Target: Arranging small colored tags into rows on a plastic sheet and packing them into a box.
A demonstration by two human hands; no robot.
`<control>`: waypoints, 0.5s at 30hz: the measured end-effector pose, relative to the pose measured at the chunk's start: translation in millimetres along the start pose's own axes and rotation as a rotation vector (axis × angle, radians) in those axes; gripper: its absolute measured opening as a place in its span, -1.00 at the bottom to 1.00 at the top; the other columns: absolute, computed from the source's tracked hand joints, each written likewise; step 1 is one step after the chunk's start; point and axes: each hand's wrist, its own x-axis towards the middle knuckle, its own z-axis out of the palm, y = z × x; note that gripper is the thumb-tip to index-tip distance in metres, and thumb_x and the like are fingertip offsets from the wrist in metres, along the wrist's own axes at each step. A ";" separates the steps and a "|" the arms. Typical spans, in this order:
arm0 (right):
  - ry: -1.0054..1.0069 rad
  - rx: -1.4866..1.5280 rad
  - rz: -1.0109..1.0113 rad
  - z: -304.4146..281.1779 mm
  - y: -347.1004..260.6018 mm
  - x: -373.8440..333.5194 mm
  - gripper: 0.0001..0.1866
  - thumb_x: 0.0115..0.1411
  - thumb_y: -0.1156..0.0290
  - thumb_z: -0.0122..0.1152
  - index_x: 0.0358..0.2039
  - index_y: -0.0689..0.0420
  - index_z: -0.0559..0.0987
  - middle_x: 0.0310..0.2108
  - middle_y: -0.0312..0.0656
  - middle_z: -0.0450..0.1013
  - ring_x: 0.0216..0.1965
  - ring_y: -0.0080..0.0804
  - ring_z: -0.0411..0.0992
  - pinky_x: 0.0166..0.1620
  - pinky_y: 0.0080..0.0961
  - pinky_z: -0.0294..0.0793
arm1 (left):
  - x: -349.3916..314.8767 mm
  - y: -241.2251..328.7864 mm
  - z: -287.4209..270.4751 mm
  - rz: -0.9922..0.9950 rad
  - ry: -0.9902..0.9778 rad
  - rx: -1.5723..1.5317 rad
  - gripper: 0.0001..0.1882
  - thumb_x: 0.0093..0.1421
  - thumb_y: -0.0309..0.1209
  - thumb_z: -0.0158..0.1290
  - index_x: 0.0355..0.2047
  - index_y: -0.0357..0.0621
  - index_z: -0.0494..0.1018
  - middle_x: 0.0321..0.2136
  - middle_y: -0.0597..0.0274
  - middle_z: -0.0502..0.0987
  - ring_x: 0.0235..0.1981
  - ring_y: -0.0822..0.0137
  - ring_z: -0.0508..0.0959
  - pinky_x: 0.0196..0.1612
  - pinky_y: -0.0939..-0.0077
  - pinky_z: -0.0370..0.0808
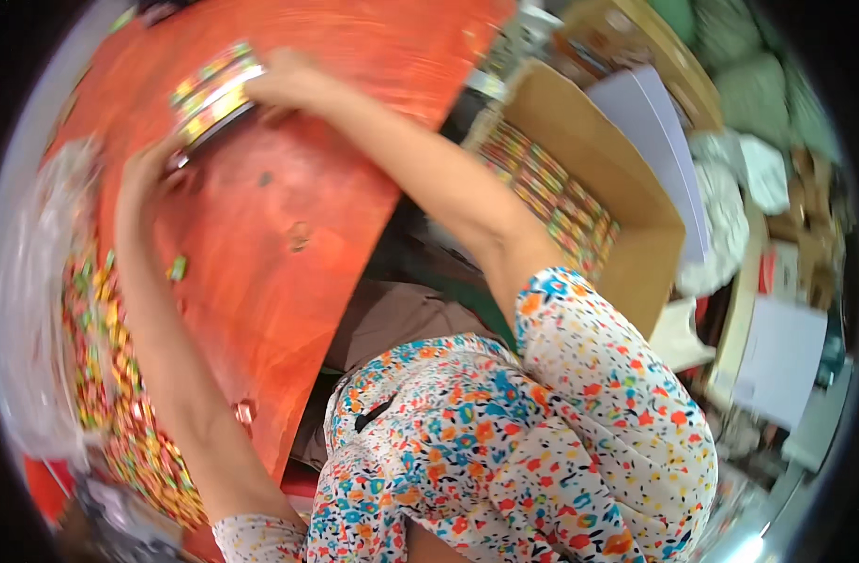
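flat multicoloured packet tray [213, 92] lying on far part of orange table [298, 188], both hands touching it | clear plastic bag [35, 310] of bright sweets sitting at left | open brown cardboard box [589, 178] standing at right, holding rows of colourful packets [551, 197] | single small green wrapper [177, 268] lying on table

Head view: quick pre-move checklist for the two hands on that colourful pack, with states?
1. Right hand on the pack: ok, it rests on the pack's far end.
2. Left hand on the pack: ok, it touches the near end.
3. Firm grip on the pack: cannot tell, the picture is blurred.
4. Pack supported: ok, it lies on the orange table.
5. Table near the pack: not ok, a loose small piece lies by the left forearm.
6. Cardboard box of colourful packs: ok, open, beside the right arm.
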 end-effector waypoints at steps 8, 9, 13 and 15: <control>-0.062 0.711 -0.100 -22.1 38.8 -118.1 -0.49 0.04 0.18 0.36 -0.17 0.38 0.54 -0.24 0.01 0.54 -0.35 -0.31 0.59 -0.31 -0.49 0.65 | -49.5 -13.6 26.9 -0.006 -0.249 -0.319 -0.76 0.22 -0.47 0.11 -0.13 -0.29 0.46 -0.23 0.27 0.54 -0.18 0.46 0.55 -0.01 0.54 0.49; -0.059 0.755 -0.106 -24.6 45.2 -129.7 -0.45 0.12 0.20 0.34 -0.04 0.40 0.47 -0.13 0.01 0.50 -0.22 -0.29 0.57 -0.23 -0.47 0.66 | -59.7 -12.6 39.7 0.035 -0.304 -0.334 -0.76 0.22 -0.46 0.12 -0.12 -0.29 0.46 -0.22 0.27 0.54 -0.17 0.46 0.54 -0.01 0.54 0.49; 0.050 0.935 -0.123 -60.1 81.0 -180.4 -0.46 0.13 0.25 0.35 0.02 0.31 0.44 -0.07 -0.02 0.48 -0.14 -0.27 0.55 -0.16 -0.47 0.64 | -81.8 5.9 106.6 0.104 -0.470 -0.302 -0.74 0.22 -0.42 0.12 -0.12 -0.29 0.46 -0.18 0.24 0.53 -0.12 0.42 0.52 0.02 0.51 0.47; 0.102 0.962 -0.105 -86.0 108.3 -203.0 -0.45 0.13 0.27 0.36 0.05 0.30 0.44 -0.03 -0.05 0.46 -0.10 -0.28 0.53 -0.14 -0.46 0.64 | -95.4 18.4 153.9 0.175 -0.550 -0.268 -0.64 0.21 -0.36 0.16 -0.05 -0.31 0.44 -0.14 0.17 0.53 -0.08 0.36 0.52 0.03 0.48 0.44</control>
